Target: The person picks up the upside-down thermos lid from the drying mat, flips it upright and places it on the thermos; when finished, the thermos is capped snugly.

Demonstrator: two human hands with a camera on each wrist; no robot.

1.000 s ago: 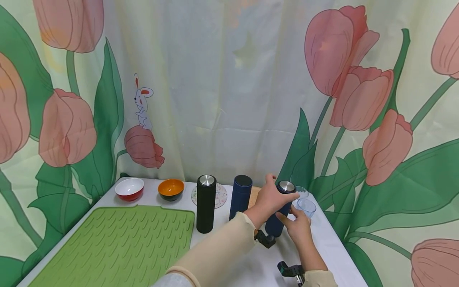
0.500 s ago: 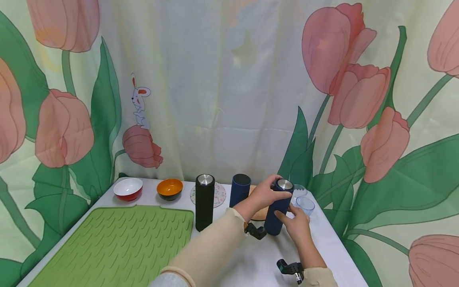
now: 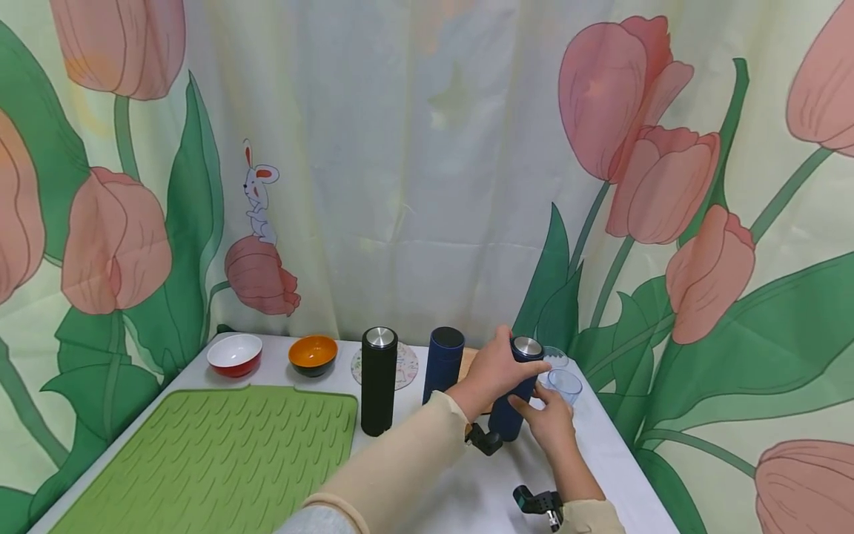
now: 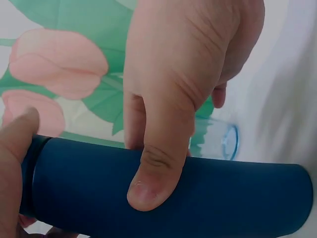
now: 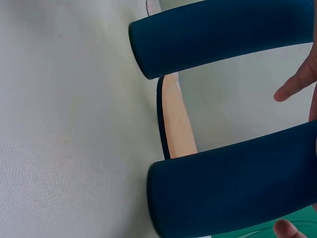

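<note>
A dark blue thermos (image 3: 510, 415) stands at the table's right side, slightly tilted, its silver-topped lid (image 3: 528, 346) on. My left hand (image 3: 489, 375) holds the lid, thumb across the front and fingers behind. My right hand (image 3: 553, 426) grips the body lower down. In the left wrist view the right thumb lies over the thermos (image 4: 237, 198), while the left hand (image 4: 7, 166) is cut off at the lid end. The right wrist view shows the held thermos (image 5: 223, 183) below a second blue thermos (image 5: 223, 34); only a right fingertip (image 5: 285, 229) appears.
The second blue thermos and a black thermos (image 3: 378, 386) stand to the left. Behind are a round wooden board (image 3: 470, 359), a patterned round mat (image 3: 408, 367) and clear glasses (image 3: 565, 384). Farther left lie a red-white bowl (image 3: 235, 354), an orange bowl (image 3: 313, 353) and a green mat (image 3: 220, 452).
My left hand has turned around the lid: its thumb and fingers swung one way, then back to about their first pose. The right hand keeps its hold; the thermos hardly moved.
</note>
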